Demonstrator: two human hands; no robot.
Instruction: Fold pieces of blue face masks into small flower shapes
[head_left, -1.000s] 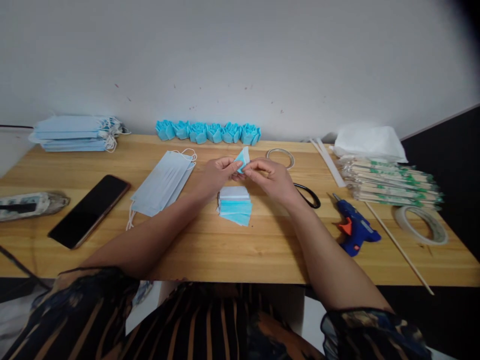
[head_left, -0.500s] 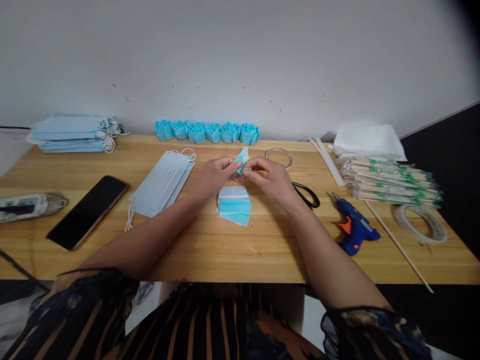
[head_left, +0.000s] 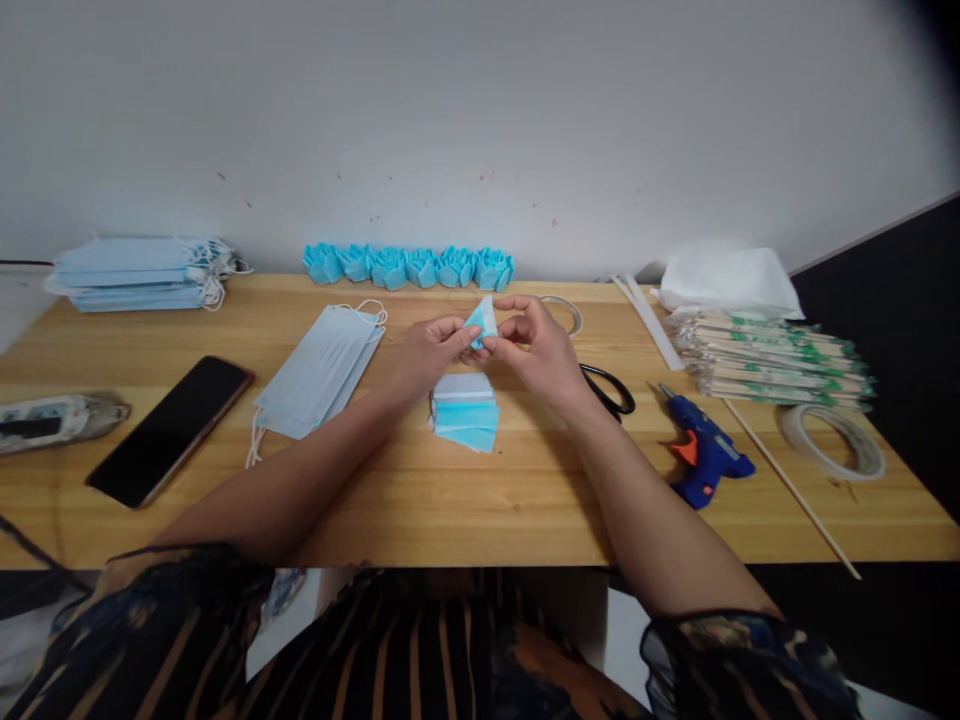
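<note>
Between my two hands is a small folded piece of blue and white mask fabric, roughly triangular with its point up. My left hand pinches its left side between thumb and fingers. On the other side, my right hand holds the lower right corner with the thumb, its index finger near the top. Just below them lies a fanned stack of cut blue and white fabric pieces. Black-handled scissors rest partly behind my right wrist.
Blue fabric roses line the back edge. Left are face masks, a mask stack and a phone. Right are a blue glue gun, tape rolls, glue sticks, wrapped sticks and a thin stick.
My right index finger has lifted from the fabric's front towards its upper edge, showing more of the piece. My left hand keeps its pinch. The whole view has shifted slightly.
</note>
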